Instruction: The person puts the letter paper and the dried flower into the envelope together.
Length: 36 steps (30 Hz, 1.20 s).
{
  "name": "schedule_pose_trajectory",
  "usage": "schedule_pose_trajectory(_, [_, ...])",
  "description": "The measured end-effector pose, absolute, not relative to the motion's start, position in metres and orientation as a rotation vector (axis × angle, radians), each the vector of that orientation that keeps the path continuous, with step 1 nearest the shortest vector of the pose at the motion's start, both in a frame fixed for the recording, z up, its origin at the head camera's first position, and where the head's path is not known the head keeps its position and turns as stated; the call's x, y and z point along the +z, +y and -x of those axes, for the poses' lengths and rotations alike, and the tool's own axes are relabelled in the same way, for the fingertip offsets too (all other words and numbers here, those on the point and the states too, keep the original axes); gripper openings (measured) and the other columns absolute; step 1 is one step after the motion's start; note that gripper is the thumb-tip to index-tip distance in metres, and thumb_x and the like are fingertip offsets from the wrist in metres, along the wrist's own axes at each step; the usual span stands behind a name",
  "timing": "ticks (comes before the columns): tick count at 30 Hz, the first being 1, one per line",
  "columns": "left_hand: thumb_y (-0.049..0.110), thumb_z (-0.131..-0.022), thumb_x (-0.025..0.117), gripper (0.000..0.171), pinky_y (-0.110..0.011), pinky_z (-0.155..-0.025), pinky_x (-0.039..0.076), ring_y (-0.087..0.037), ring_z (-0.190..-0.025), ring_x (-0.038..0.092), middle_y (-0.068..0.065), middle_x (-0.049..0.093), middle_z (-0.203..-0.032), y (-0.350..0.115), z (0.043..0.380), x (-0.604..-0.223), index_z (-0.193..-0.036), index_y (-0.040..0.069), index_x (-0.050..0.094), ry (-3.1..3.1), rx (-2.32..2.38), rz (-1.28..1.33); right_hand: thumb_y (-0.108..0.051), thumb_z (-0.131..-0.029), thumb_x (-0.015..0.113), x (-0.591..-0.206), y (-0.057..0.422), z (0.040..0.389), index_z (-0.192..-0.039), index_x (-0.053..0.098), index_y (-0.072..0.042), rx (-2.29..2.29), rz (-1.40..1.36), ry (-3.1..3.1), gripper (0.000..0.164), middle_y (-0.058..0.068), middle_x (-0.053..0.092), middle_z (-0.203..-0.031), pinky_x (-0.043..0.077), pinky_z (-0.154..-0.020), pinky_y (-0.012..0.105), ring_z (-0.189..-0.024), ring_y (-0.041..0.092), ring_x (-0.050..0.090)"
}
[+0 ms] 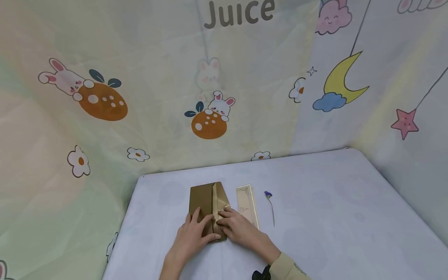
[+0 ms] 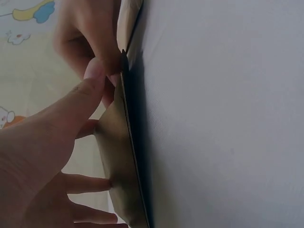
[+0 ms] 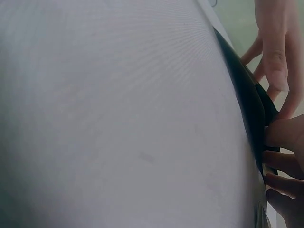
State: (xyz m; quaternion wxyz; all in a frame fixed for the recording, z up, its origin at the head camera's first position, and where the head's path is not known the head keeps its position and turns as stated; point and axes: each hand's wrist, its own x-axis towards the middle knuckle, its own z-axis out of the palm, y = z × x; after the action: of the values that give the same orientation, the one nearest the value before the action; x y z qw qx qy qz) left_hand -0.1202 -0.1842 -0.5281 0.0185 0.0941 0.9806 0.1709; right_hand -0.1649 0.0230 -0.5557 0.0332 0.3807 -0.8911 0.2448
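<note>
A brown paper envelope (image 1: 201,196) lies on the table, its flap (image 1: 221,194) folded along the right side. My left hand (image 1: 190,237) rests on the envelope's near left part with fingers spread, the thumb reaching to the near edge. Across from it, the fingertips of my right hand (image 1: 243,229) press on the flap, fingers slightly bent. From low at the side, the left wrist view shows the envelope (image 2: 121,156) nearly edge-on, with both hands close together over it. In the right wrist view its dark edge (image 3: 244,99) runs below the fingers.
Just right of the envelope lies a cream printed card strip (image 1: 246,202), partly behind my right hand. Farther right is a purple flower (image 1: 268,194) on a thin stem. A white cloth (image 1: 332,210) covers the table, and printed curtains (image 1: 157,97) stand around it.
</note>
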Motion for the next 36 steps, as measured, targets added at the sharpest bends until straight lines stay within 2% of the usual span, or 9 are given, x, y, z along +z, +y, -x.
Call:
schedule_pose_trajectory(4, [0.066, -0.075, 0.078, 0.077, -0.071, -0.084, 0.051, -0.065, -0.137, 0.038, -0.028, 0.04, -0.157, -0.1879, 0.122, -0.5282, -0.139, 0.027, 0.061, 3.017, 0.574, -0.326, -0.015, -0.097, 0.071, -0.5548, 0.0231, 0.1649, -0.117, 0.077, -0.011, 0.747, -1.177, -2.747, 0.021, 0.014, 0.065, -0.139, 0.046, -0.112, 0.047, -0.136, 0.036, 0.057])
schedule_pose_trajectory(8, [0.063, -0.072, 0.083, 0.078, -0.07, -0.083, 0.052, -0.063, -0.137, 0.04, -0.029, 0.038, -0.157, -0.1889, 0.1227, -0.5295, -0.138, 0.027, 0.062, 3.006, 0.602, -0.345, -0.015, -0.097, 0.071, -0.5542, 0.0238, 0.1651, -0.117, 0.077, -0.011, 0.742, -1.185, -2.74, 0.021, 0.015, 0.066, -0.139, 0.045, -0.113, 0.047, -0.135, 0.035, 0.057])
schedule_pose_trajectory(19, [0.06, -0.074, 0.083, 0.076, -0.069, -0.079, 0.053, -0.061, -0.137, 0.041, -0.029, 0.038, -0.157, -0.1878, 0.1225, -0.5304, -0.138, 0.025, 0.062, 3.015, 0.611, -0.333, -0.014, -0.097, 0.071, -0.5545, 0.024, 0.1652, -0.116, 0.078, -0.01, 0.728, -1.2, -2.721, 0.02, 0.014, 0.066, -0.138, 0.043, -0.114, 0.045, -0.135, 0.034, 0.057])
schedule_pose_trajectory(25, [0.061, -0.073, 0.083, 0.076, -0.065, -0.076, 0.054, -0.056, -0.137, 0.044, -0.028, 0.039, -0.156, -0.1867, 0.1221, -0.53, -0.137, 0.025, 0.062, 3.022, 0.611, -0.34, -0.015, -0.097, 0.072, -0.555, 0.024, 0.1657, -0.114, 0.078, -0.011, 0.7, -1.183, -2.714, 0.019, 0.013, 0.067, -0.136, 0.045, -0.114, 0.043, -0.134, 0.033, 0.059])
schedule_pose_trajectory(30, [0.061, -0.073, 0.083, 0.076, -0.065, -0.077, 0.054, -0.056, -0.137, 0.043, -0.028, 0.039, -0.157, -0.1865, 0.1214, -0.5305, -0.138, 0.026, 0.062, 3.023, 0.597, -0.332, -0.016, -0.095, 0.074, -0.556, 0.0251, 0.1649, -0.11, 0.079, -0.012, 0.706, -1.18, -2.663, 0.017, 0.011, 0.071, -0.129, 0.05, -0.108, 0.042, -0.128, 0.03, 0.064])
schedule_pose_trajectory(36, [0.061, -0.073, 0.083, 0.075, -0.068, -0.078, 0.053, -0.059, -0.137, 0.042, -0.028, 0.039, -0.157, -0.1873, 0.1209, -0.5316, -0.137, 0.026, 0.062, 3.031, 0.608, -0.328, -0.013, -0.092, 0.076, -0.5511, 0.031, 0.1634, -0.106, 0.079, -0.01, 0.729, -1.144, -2.517, 0.015, 0.005, 0.077, -0.115, 0.056, -0.097, 0.035, -0.113, 0.021, 0.07])
